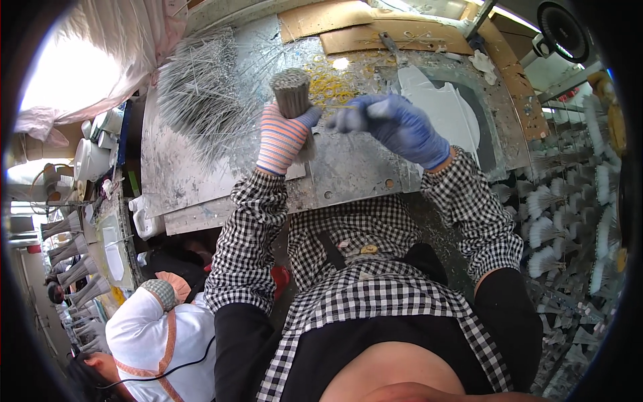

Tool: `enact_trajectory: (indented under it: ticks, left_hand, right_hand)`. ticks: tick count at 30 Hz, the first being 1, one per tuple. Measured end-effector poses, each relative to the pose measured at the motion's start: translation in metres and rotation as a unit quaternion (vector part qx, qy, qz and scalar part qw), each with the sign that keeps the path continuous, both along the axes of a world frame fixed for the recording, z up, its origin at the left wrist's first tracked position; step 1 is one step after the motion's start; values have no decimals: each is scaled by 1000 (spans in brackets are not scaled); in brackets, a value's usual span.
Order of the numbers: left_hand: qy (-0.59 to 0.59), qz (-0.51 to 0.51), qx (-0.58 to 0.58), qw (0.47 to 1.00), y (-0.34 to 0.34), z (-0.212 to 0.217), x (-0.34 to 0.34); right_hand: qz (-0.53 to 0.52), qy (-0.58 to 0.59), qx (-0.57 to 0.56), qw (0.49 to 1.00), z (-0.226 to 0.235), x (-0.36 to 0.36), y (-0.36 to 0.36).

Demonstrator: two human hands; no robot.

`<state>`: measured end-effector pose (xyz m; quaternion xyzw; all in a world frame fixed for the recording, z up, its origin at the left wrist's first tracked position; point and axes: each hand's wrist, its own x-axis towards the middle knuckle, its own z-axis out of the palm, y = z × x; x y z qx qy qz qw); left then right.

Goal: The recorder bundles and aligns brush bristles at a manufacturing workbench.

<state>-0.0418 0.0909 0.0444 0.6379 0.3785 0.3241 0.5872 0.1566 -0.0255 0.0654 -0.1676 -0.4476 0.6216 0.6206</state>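
Observation:
My left hand (282, 137), in a striped orange and white glove, is closed around an upright bundle of thin grey strands (292, 95). The bundle's flat, packed end points up, and its lower part shows below the hand. Just right of it is my right hand (402, 127), in a blue glove, with fingers bent and the fingertips smeared by motion. A thin yellow strand shows between those fingertips and the bundle; whether they grip it is unclear. Behind the hands, yellow rubber bands (335, 87) lie in a loose heap on the worktable (348, 164).
A big pile of loose grey strands (201, 94) covers the table's left. Cardboard pieces (395, 39) line the back; a white sheet (435, 107) lies at right. A person in white (151, 331) is at lower left. Racks of fanned bristle bundles (546, 214) stand at right.

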Motion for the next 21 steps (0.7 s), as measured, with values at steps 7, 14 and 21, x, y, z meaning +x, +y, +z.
enact_trajectory:
  ticks: [7, 14, 21]
  left_hand:
    - [18, -107, -20, 994, -38, 29, 4]
    - [310, -197, 483, 795, -73, 18, 18]
    - [24, -182, 59, 981, -74, 23, 7]
  right_hand:
    - [-227, -215, -109, 944, 20, 21, -18]
    - [-302, -578, -186, 735, 13, 20, 11]
    - [-103, -174, -150, 968, -8, 30, 0]
